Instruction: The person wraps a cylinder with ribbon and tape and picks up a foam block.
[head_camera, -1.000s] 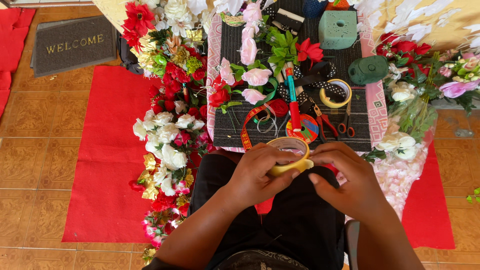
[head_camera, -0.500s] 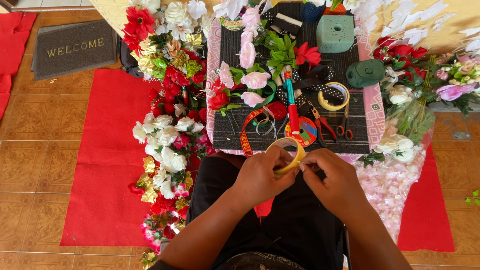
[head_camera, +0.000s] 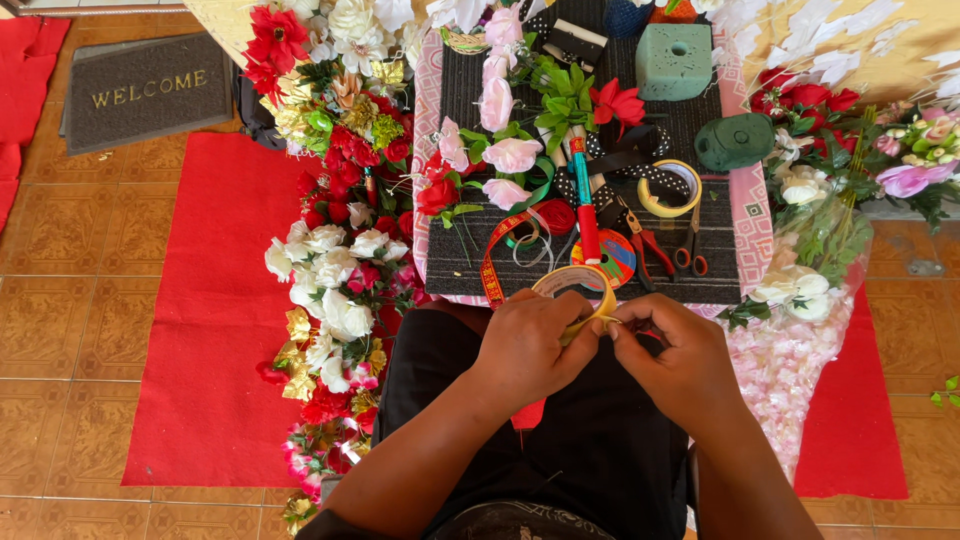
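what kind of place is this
Probably a home craft spot for making artificial flower arrangements: faux flowers piled around a low work mat, green floral foam, scissors, on a tiled floor.

Only sign-like thing near me is the dark grey rectangular doormat with pale lettering (head_camera: 147, 90), lying on the brown tiled floor (head_camera: 60, 290) at the top left, just beyond the red floor mat (head_camera: 215, 330). No packages, labels or screens that I can make out.

Bare forearms, hands (head_camera: 600, 350) without gloves or rings, black trousers
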